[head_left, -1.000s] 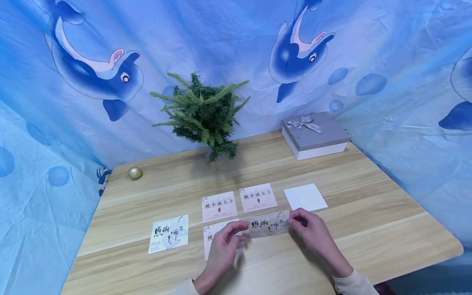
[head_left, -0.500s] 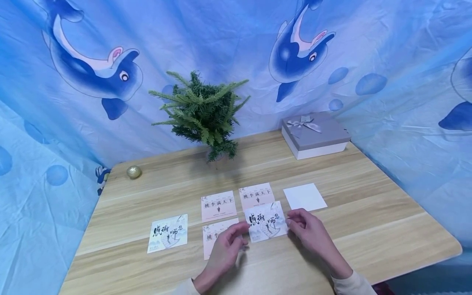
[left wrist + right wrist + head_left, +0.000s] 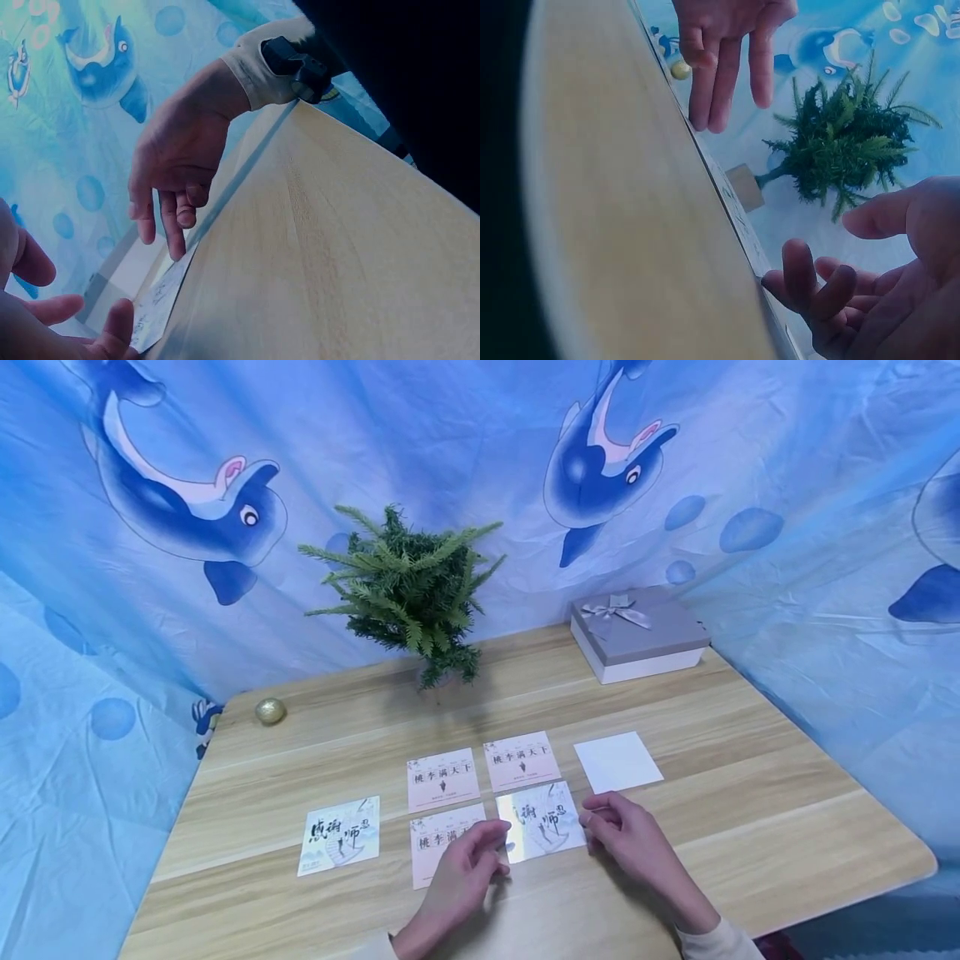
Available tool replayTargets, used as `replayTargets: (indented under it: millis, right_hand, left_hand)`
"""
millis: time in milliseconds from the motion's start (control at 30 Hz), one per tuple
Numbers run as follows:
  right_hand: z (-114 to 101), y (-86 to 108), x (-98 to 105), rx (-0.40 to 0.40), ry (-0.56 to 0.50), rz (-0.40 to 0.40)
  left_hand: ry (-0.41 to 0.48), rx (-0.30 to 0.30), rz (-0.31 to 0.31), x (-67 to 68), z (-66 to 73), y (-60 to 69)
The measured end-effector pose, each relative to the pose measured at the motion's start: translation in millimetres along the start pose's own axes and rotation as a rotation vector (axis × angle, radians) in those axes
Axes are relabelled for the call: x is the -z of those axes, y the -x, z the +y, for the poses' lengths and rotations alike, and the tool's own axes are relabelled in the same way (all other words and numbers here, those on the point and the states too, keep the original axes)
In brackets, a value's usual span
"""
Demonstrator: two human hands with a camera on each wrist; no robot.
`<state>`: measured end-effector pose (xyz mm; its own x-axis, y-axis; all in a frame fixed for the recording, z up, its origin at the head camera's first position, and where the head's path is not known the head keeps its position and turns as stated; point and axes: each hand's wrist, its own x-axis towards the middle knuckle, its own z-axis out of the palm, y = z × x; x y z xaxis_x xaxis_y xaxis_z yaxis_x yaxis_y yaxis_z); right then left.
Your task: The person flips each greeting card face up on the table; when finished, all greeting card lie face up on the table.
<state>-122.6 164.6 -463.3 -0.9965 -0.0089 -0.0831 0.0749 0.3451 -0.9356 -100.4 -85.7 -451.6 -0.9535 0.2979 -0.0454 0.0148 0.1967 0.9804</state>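
Observation:
A square card with black brush lettering [image 3: 543, 820] lies between both hands at the near side of the table, with glare on its left part. My left hand [image 3: 468, 868] is at its left edge, fingers loosely bent, partly covering a pink card [image 3: 435, 852]. At the right edge my right hand [image 3: 633, 835] has its fingers hanging down, fingertips at the card. In the left wrist view, a right fingertip meets the edge of the card [image 3: 159, 307]. The right wrist view has the card nearly edge-on, close to the tabletop. Neither hand pinches it.
Two more pink cards [image 3: 442, 779] [image 3: 522, 762] lie behind. A similar lettered card [image 3: 340, 835] is at left, a blank white card [image 3: 618, 762] at right. Farther back are a gold ball [image 3: 270, 711], a small fir tree [image 3: 420, 585] and a grey-lidded gift box [image 3: 641, 631].
The lettered card, earlier tilted steeply between the hands, has come down toward the table, uncovering the pink card behind it. Both hands have loosened and moved only slightly.

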Motion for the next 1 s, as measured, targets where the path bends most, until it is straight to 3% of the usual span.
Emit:
replayTargets:
  millis: [233, 567, 800, 1000]
  right_hand:
    - [-3, 3.0, 2, -0.004, -0.014, -0.016]
    - [-1, 2.5, 4, -0.025, -0.009, -0.01]
    - [4, 2.7, 20, -0.007, 0.006, -0.012]
    - [-3, -0.8, 42, 0.047, 0.085, 0.036]
  left_hand:
    - [-0.064, -0.055, -0.034, -3.9, 3.1, 2.8]
    - [-0.139, -0.094, -0.036, -4.1, -2.0, 2.2]
    - [-0.181, -0.092, -0.023, -3.4, -0.6, -0.2]
    - [-0.212, -0.147, -0.018, -8.5, 13.2, -9.2]
